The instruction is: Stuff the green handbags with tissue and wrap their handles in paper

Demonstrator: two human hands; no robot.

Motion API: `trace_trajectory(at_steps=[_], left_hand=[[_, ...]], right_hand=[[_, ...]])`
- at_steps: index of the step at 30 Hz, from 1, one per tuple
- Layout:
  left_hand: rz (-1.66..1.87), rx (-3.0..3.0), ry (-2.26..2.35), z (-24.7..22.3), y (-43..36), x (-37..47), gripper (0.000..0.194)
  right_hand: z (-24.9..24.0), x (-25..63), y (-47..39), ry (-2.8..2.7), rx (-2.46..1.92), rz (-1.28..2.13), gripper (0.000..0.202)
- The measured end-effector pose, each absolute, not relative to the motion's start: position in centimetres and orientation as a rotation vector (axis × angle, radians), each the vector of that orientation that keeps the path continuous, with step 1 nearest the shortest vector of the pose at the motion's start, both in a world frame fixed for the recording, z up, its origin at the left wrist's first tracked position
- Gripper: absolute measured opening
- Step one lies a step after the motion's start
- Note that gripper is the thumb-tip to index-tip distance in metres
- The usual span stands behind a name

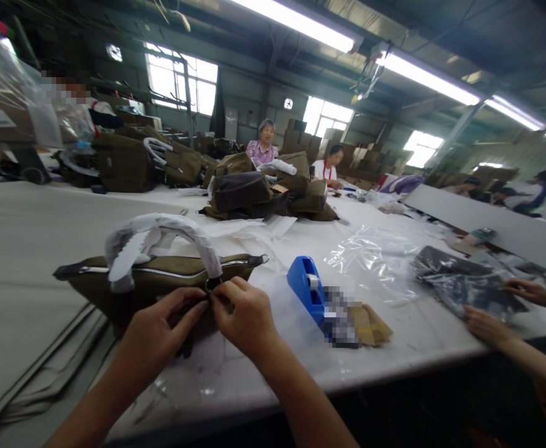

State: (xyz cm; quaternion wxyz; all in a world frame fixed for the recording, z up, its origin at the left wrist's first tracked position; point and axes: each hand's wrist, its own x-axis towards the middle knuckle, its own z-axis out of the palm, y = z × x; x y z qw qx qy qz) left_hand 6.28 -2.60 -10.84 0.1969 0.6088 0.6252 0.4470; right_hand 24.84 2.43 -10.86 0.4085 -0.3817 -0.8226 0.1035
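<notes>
An olive-green handbag [156, 283] with a silver zipper lies on the table before me. Its arched handle [186, 229] is wrapped in white covering. At the handle's front base, by a metal ring [214, 284], both hands meet with fingertips nearly touching. My left hand [163, 323] is closed in a pinch just left of the ring. My right hand [245, 314] pinches close below and beside it. Whatever small piece sits between the fingertips is hidden by the fingers. The lower front of the bag is partly covered by my hands.
A blue tape dispenser [298, 283] stands right of the bag, beside brown tags [370, 325]. Clear plastic [370, 261] lies beyond. A co-worker's hands [492, 326] touch a plastic-wrapped dark item [469, 283]. More olive bags [240, 190] are piled behind; dark straps [53, 367] lie left.
</notes>
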Motion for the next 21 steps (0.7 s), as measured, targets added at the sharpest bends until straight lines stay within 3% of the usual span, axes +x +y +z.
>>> trace_trajectory(at_steps=[7,15,21], left_hand=[[1.234,1.619,1.805,-10.4,-2.4,6.2,0.055],[1.137,1.713,1.844,-10.1,-1.6,6.3,0.047],[1.024,1.788,2.141,-8.6,-2.7,6.2,0.048]], right_hand=[[-11.4,24.8,2.3,-2.027,-0.954,0.333,0.006],[-11.7,25.1,2.5,-1.979,-0.89,0.41,0.007],[-12.3,27.0,3.0,-1.72,-0.718,0.419,0.026]])
